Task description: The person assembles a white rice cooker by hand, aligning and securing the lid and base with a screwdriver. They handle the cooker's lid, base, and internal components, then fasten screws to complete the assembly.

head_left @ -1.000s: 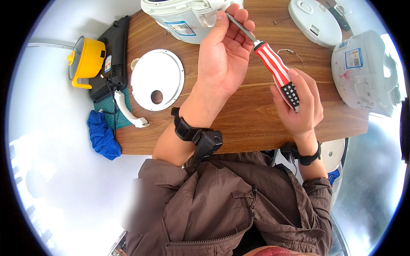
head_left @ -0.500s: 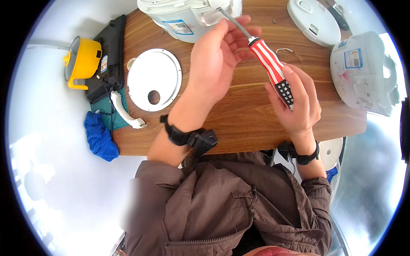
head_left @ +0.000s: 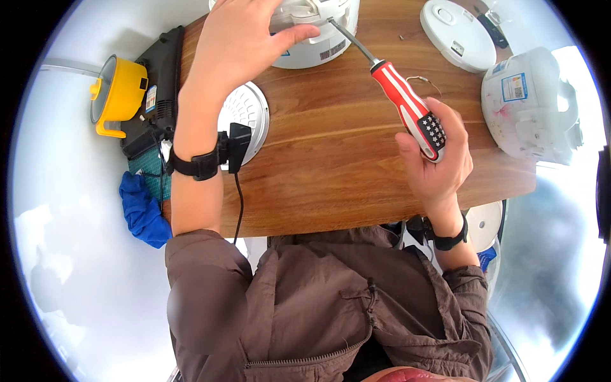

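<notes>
My right hand [head_left: 442,153] is wrapped round the handle of a screwdriver [head_left: 410,105] with red and white stripes and white stars on black. Its metal shaft slants up and left, and the tip meets the upper edge of a white rice cooker [head_left: 305,56] at the far side of the table. On the left part of that cooker lies my left hand [head_left: 237,41], thumb stretched along its front. The other fingers of this hand reach over the cooker and are partly cut off by the picture's top edge.
A round metal plate [head_left: 258,114] lies under my left forearm. Left stand a yellow pot [head_left: 121,89], a black appliance [head_left: 167,83] and a blue cloth [head_left: 143,213]. A white lid [head_left: 458,35] and another rice cooker [head_left: 519,105] sit right. A thin wire [head_left: 423,79] lies mid-table.
My left hand has moved left and away from me, from beside the screwdriver shaft onto the cooker. The cooker looks turned. The screwdriver tip now meets its edge; the right hand has barely shifted.
</notes>
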Motion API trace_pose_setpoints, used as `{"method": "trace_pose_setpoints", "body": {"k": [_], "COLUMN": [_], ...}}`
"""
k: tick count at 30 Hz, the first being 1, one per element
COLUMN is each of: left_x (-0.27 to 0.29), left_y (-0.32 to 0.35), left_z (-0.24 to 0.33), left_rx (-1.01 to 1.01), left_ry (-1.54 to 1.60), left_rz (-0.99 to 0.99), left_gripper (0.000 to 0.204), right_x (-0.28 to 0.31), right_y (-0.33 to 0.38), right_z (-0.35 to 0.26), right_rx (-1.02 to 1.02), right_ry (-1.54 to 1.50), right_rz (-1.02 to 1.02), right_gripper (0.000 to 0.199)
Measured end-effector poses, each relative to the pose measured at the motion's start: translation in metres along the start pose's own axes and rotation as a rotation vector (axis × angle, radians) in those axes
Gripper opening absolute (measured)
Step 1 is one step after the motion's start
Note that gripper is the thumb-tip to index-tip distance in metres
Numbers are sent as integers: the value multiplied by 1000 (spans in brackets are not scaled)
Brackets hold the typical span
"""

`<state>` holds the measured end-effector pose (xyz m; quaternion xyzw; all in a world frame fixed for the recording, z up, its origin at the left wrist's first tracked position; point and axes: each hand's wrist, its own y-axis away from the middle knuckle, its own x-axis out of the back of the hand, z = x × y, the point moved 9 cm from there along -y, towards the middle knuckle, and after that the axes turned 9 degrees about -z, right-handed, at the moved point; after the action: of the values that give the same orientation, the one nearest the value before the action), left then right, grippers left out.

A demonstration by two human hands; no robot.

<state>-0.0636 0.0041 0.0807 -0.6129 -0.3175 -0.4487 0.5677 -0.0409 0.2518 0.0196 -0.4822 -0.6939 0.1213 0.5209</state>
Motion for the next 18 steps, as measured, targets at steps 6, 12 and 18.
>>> {"method": "trace_pose_setpoints", "body": {"k": [6,12,18], "left_x": [1,2,-1], "left_y": [-4,-4,-5], "left_z": [11,9,5], "left_rx": [-40,-44,-25], "left_ry": [8,45,22], "left_rz": [131,196,174], "left_gripper": [39,37,34], "right_x": [3,2,7], "right_y": [1,5,5], "right_z": [-3,10,21], "right_rx": [-60,-281,-491], "right_ry": [50,-286,-343], "right_rz": [-40,48,62], "right_gripper": [59,43,44]}}
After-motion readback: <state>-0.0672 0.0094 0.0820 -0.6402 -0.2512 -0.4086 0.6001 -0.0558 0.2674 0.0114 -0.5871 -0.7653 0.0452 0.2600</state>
